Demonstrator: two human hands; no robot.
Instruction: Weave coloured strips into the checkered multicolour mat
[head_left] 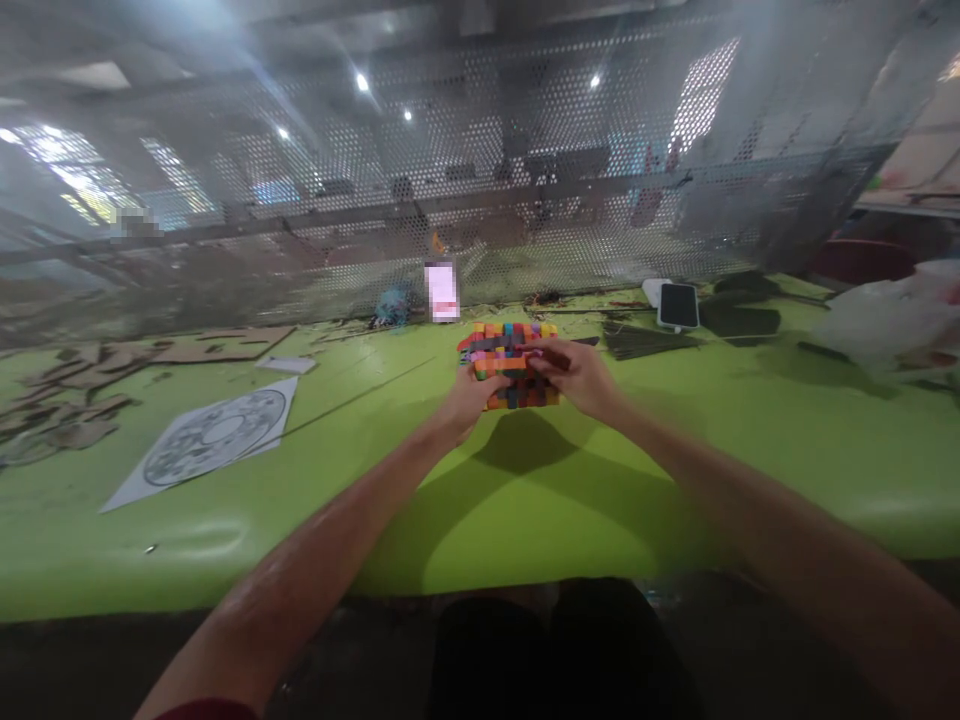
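A small multicoloured woven piece [517,366], its flat strips orange, yellow, red, purple and green, is near the middle of a bright green counter [352,390], in front of the person; whether it is raised or resting there is hard to tell. The left hand [472,398] grips its left side, thumb laid across the front. The right hand [576,372] touches its upper right, fingers bent inward; whether they pinch a strip is too small to tell. Just beyond the piece stands a phone-like panel [442,290] with a pale, blurred screen, and left of that sits a blue tangle [393,306]. Farther right are a white device [679,306] with a dark screen, some dark flat pieces [646,341] and a whitish plastic bag [900,325]. To the left lie a sheet of paper [217,435] printed with a ring pattern and, beyond it, brown cardboard scraps [82,400]. A perforated grey screen [480,190] rises behind everything.
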